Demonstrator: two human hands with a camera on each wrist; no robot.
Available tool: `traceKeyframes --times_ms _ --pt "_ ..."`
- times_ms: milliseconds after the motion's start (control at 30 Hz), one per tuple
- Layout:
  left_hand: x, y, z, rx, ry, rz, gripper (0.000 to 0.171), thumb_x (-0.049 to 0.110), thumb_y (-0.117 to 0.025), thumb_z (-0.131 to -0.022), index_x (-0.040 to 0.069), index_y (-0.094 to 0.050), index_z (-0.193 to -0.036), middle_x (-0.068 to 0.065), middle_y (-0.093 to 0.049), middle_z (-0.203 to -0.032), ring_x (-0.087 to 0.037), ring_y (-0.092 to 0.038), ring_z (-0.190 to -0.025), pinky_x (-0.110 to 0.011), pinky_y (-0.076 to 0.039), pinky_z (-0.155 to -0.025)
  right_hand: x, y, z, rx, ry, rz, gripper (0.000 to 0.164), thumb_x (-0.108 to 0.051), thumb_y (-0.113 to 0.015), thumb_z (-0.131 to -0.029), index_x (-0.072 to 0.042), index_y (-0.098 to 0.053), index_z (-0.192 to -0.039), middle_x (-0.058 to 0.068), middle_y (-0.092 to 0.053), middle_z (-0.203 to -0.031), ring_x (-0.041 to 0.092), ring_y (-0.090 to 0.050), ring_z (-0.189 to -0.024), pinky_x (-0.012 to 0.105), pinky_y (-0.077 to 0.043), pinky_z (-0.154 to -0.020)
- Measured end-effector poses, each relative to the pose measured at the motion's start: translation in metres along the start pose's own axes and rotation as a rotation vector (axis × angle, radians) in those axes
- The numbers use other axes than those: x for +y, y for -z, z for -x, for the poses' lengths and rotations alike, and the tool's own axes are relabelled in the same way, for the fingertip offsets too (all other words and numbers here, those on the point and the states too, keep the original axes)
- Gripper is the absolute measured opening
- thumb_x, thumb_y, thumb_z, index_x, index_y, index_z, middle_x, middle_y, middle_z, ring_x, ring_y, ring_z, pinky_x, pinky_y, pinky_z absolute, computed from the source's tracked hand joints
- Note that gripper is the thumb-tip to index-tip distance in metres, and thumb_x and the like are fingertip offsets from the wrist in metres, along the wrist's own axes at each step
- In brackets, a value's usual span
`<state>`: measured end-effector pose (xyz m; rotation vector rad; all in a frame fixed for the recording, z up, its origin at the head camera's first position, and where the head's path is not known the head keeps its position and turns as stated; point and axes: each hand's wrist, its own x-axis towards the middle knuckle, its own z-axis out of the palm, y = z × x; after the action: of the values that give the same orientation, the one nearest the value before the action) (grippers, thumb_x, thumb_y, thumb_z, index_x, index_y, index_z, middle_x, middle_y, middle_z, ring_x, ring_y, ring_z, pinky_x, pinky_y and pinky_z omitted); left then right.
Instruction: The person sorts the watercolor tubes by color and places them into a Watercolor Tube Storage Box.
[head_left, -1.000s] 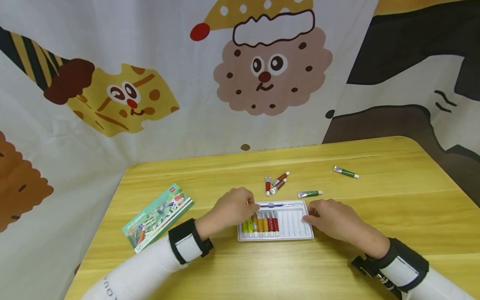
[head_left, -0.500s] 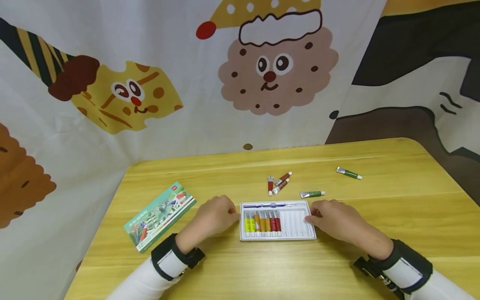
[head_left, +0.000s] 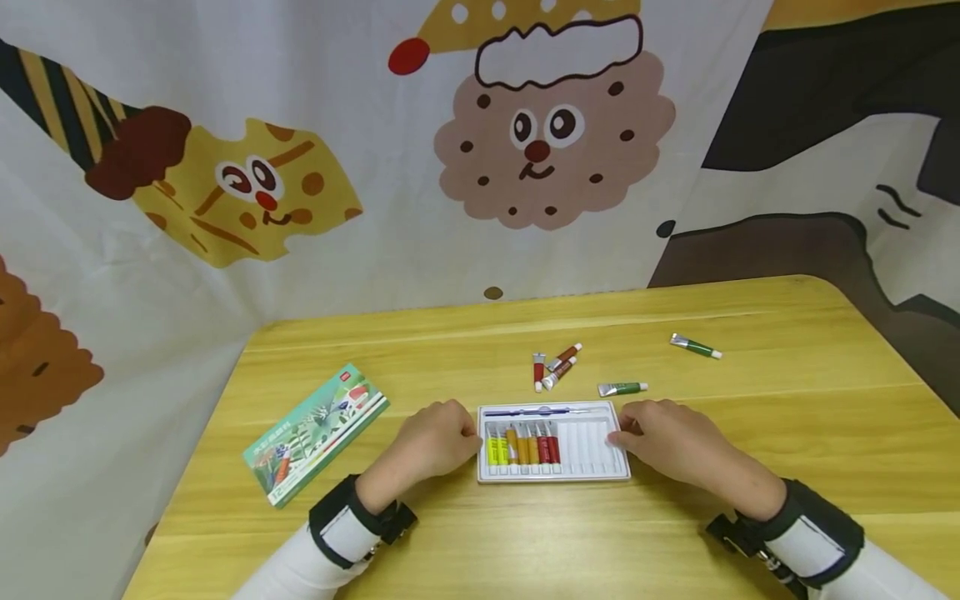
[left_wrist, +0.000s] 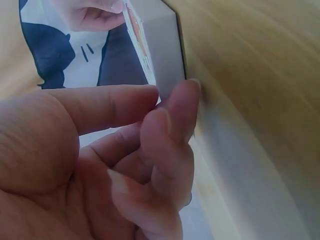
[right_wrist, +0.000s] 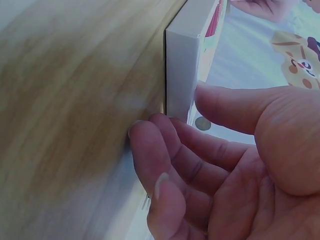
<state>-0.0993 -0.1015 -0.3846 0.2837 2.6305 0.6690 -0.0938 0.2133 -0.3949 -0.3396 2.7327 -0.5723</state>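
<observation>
A white plastic paint tray (head_left: 588, 446) lies flat on the table. Its left slots hold several paint tubes (head_left: 523, 447), running from yellow through orange to red; a thin blue paintbrush (head_left: 528, 412) lies in the groove along the back. My left hand (head_left: 438, 437) pinches the tray's left end, thumb at the upper edge and fingertips low by the table in the left wrist view. At the opposite end, my right hand (head_left: 667, 437) grips the tray's side. The right wrist view puts that thumb (right_wrist: 225, 102) on the rim and the curled fingers (right_wrist: 150, 145) against the end wall.
Behind the tray lie a red tube (head_left: 538, 372) and two brown tubes (head_left: 564, 358). A green tube (head_left: 622, 388) is near its back right corner, another green tube (head_left: 696, 346) farther right. A green paint box (head_left: 318, 433) sits at left. A printed curtain (head_left: 405, 250) hangs behind the table (head_left: 570, 542).
My left hand has left the brush groove at the tray's back left corner and come down to pinch the left end. The right hand keeps its place on the tray.
</observation>
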Motion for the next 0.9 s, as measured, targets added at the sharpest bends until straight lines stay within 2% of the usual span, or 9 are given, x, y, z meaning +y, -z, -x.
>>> traceKeyframes --times_ms 467,600,733,900 --pt "-0.001 0.004 -0.001 -0.028 -0.018 0.029 0.044 0.015 -0.069 -0.096 0.015 -0.055 -0.055 0.007 -0.034 -0.051 -0.010 -0.036 -0.046 -0.025 -0.024 -0.046 -0.002 0.004 -0.001 0.006 0.009 0.024 0.016 -0.027 -0.074 -0.098 -0.014 -0.070 -0.092 -0.002 -0.059 -0.077 0.016 -0.049 -0.064 0.034 -0.036 -0.059" --pt "-0.002 0.004 -0.002 -0.022 -0.024 0.027 0.041 0.015 -0.070 -0.095 0.015 -0.058 -0.055 0.007 -0.035 -0.051 -0.010 -0.037 -0.046 -0.026 -0.024 -0.047 -0.010 0.012 -0.004 0.053 0.027 0.062 0.020 -0.027 -0.075 -0.098 -0.007 -0.074 -0.103 0.000 -0.064 -0.082 0.016 -0.051 -0.065 0.033 -0.037 -0.058" --pt "-0.003 0.002 -0.003 -0.023 -0.027 0.026 0.036 0.017 -0.070 -0.094 0.013 -0.065 -0.059 0.007 -0.038 -0.052 -0.011 -0.038 -0.047 -0.026 -0.026 -0.048 -0.025 0.023 -0.017 0.121 0.072 0.086 0.028 -0.025 -0.076 -0.097 -0.001 -0.075 -0.112 0.002 -0.067 -0.084 0.017 -0.054 -0.068 0.032 -0.042 -0.058" --pt "-0.006 0.000 -0.004 -0.025 -0.024 0.017 0.031 0.017 -0.070 -0.093 0.014 -0.069 -0.062 0.006 -0.042 -0.053 -0.011 -0.041 -0.048 -0.027 -0.028 -0.048 -0.042 0.028 -0.046 0.183 0.148 0.082 0.022 -0.021 -0.074 -0.098 -0.002 -0.076 -0.109 0.005 -0.069 -0.090 0.018 -0.056 -0.072 0.032 -0.045 -0.059"
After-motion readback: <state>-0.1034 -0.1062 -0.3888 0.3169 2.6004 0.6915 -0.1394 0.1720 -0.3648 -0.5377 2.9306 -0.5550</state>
